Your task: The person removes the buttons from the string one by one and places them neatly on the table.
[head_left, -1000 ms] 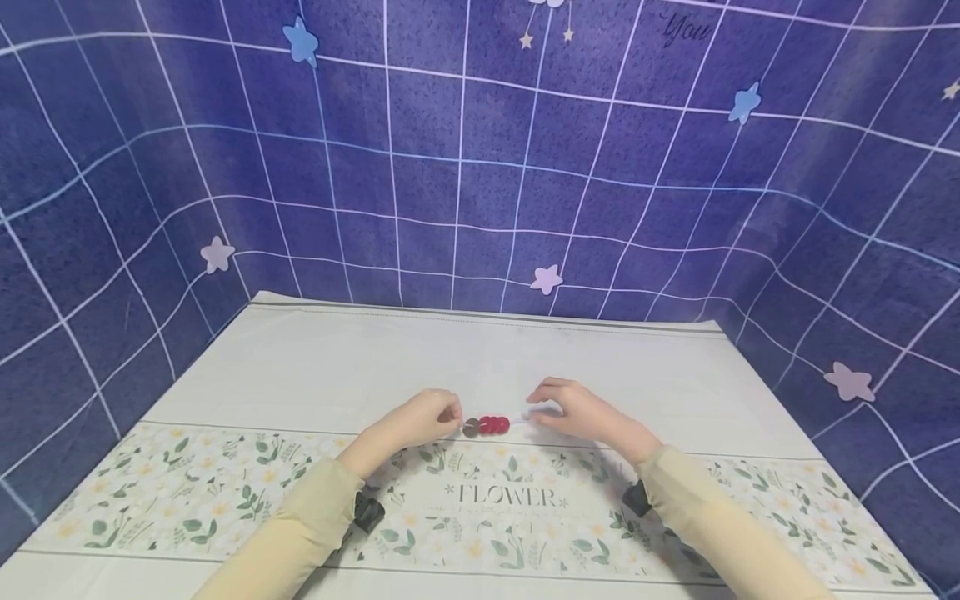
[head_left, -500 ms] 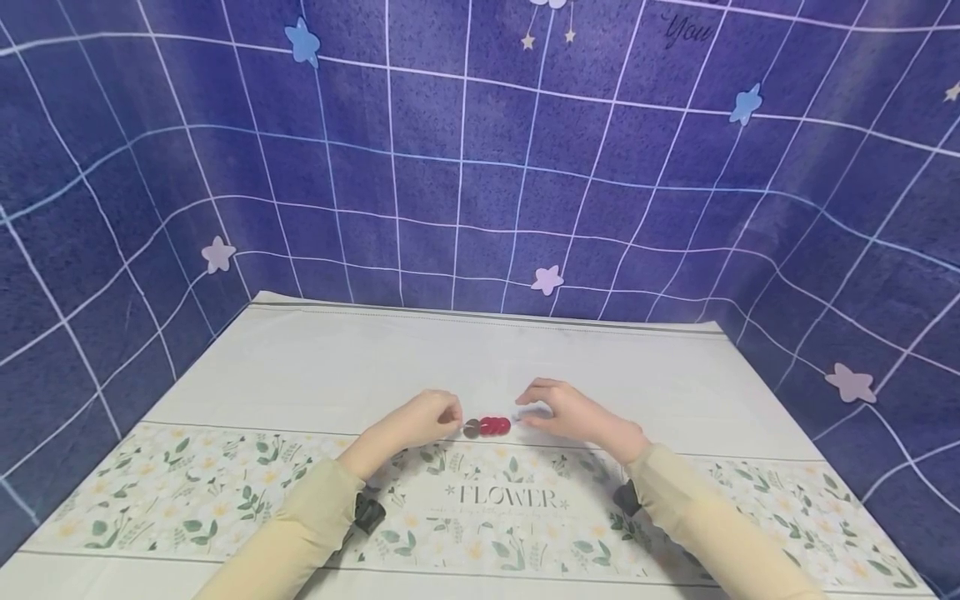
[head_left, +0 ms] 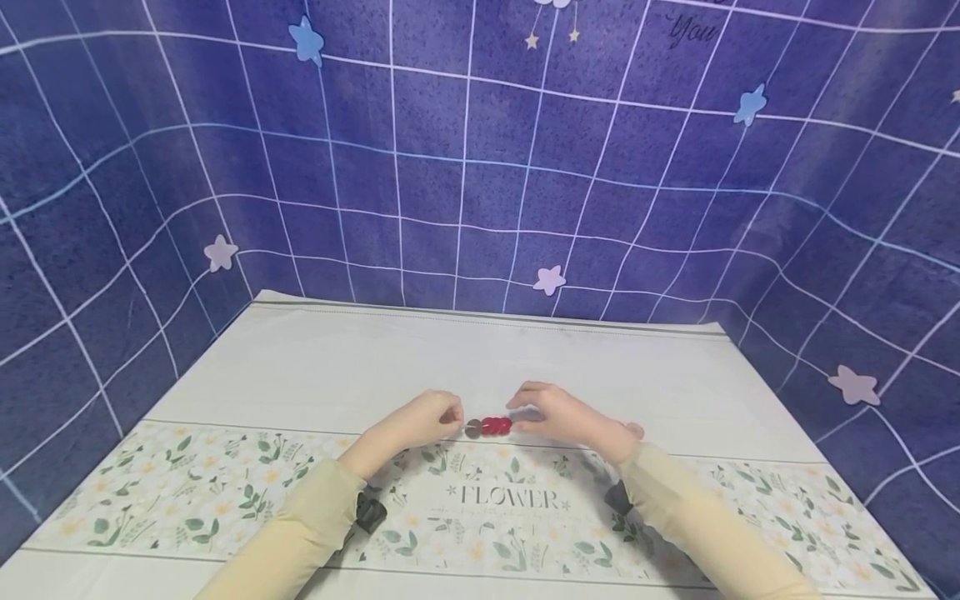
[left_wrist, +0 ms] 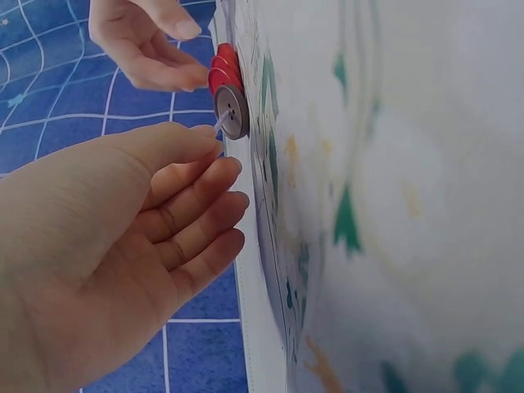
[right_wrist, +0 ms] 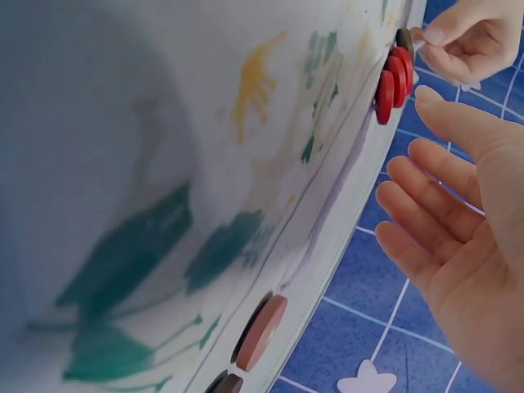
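3 red buttons (head_left: 497,426) lie between left hand (head_left: 426,417) and right hand (head_left: 564,413).

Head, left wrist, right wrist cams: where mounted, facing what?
Head: on the head, forward and down at the tablecloth; left hand, right hand, sleeves show.
Left wrist: on that wrist, facing the left hand's pinch on the cord; right hand beyond.
Right wrist: on that wrist, facing the right hand; left hand beyond.
Wrist views share the red buttons.

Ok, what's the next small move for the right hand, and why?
I'd probably close the right hand lightly on the red buttons to steady them: it looks open and close beside them, while the left hand already pinches the cord coming from the dark button next to them.
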{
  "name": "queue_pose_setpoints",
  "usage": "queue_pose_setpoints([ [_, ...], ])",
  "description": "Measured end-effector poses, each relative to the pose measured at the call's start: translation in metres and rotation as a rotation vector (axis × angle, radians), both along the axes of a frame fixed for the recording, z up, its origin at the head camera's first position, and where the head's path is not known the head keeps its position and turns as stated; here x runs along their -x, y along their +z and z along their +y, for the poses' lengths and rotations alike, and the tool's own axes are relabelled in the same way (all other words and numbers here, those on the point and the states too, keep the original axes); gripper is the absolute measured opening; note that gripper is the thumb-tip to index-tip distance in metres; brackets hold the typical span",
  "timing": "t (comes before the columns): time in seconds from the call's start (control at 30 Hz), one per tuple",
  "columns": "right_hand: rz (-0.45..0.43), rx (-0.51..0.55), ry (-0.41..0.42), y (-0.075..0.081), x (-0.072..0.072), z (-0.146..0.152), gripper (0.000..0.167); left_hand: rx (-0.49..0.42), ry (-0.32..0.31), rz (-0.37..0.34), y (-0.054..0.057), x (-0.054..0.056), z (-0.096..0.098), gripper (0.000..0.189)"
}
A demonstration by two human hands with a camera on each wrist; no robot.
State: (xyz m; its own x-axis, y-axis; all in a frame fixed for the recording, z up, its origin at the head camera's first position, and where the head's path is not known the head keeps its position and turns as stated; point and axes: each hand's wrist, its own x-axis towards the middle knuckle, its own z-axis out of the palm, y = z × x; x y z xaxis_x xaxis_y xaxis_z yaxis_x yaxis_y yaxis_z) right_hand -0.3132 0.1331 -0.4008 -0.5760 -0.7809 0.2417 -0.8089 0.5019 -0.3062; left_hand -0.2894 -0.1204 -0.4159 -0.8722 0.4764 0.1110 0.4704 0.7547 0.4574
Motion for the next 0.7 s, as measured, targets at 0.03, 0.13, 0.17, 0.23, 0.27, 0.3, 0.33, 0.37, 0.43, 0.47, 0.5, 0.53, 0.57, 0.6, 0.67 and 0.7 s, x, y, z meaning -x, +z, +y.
queue_pose_setpoints([
  [0.03,-0.002,-0.002,0.003,0.000,-0.001,-0.001,0.028,-0.001,-0.001,0.001,0.000,0.000,0.000,0.006],
  [0.13,-0.023,-0.011,0.004,-0.002,-0.002,-0.004,0.029,0.000,-0.005,0.002,-0.001,0.001,0.000,0.006],
  [0.17,-0.028,-0.016,0.004,-0.003,-0.003,-0.005,0.029,-0.001,-0.006,0.002,-0.001,0.001,0.000,0.006],
  [0.23,-0.036,-0.025,-0.002,-0.004,-0.003,-0.006,0.030,0.001,-0.008,0.002,-0.002,0.001,0.000,0.006],
  [0.27,-0.040,-0.029,-0.006,-0.005,-0.003,-0.007,0.030,0.003,-0.008,0.001,-0.002,0.001,0.000,0.006],
  [0.3,-0.041,-0.030,-0.008,-0.005,-0.003,-0.007,0.031,0.002,-0.006,-0.002,-0.002,0.001,-0.001,0.006],
  [0.33,-0.042,-0.034,-0.010,-0.005,-0.003,-0.008,0.031,0.001,-0.006,-0.004,-0.002,0.000,-0.001,0.006],
  [0.37,-0.042,-0.036,-0.011,-0.006,-0.003,-0.008,0.031,-0.001,-0.005,-0.006,-0.001,0.000,-0.001,0.006],
  [0.43,-0.041,-0.044,-0.014,-0.006,-0.002,-0.009,0.031,-0.007,-0.003,-0.012,-0.001,0.000,-0.001,0.007],
  [0.47,-0.044,-0.047,-0.016,-0.006,-0.002,-0.009,0.031,-0.007,0.000,-0.015,-0.001,0.000,-0.001,0.007],
  [0.5,-0.045,-0.050,-0.017,-0.006,-0.002,-0.009,0.032,-0.009,0.002,-0.017,-0.001,0.001,-0.001,0.007],
  [0.53,-0.046,-0.054,-0.019,-0.006,-0.002,-0.009,0.032,-0.009,0.003,-0.018,-0.001,0.001,-0.001,0.007],
  [0.57,-0.047,-0.057,-0.020,-0.006,-0.002,-0.009,0.032,-0.010,0.003,-0.019,-0.001,0.001,-0.001,0.007],
  [0.6,-0.050,-0.062,-0.021,-0.006,-0.002,-0.010,0.033,-0.009,0.003,-0.018,-0.002,0.002,-0.002,0.007],
  [0.67,-0.044,-0.068,-0.018,-0.006,-0.002,-0.011,0.033,-0.006,0.005,-0.015,-0.003,0.002,-0.002,0.007],
  [0.7,-0.042,-0.072,-0.016,-0.006,-0.002,-0.011,0.033,-0.006,0.003,-0.014,-0.003,0.002,-0.002,0.007],
])
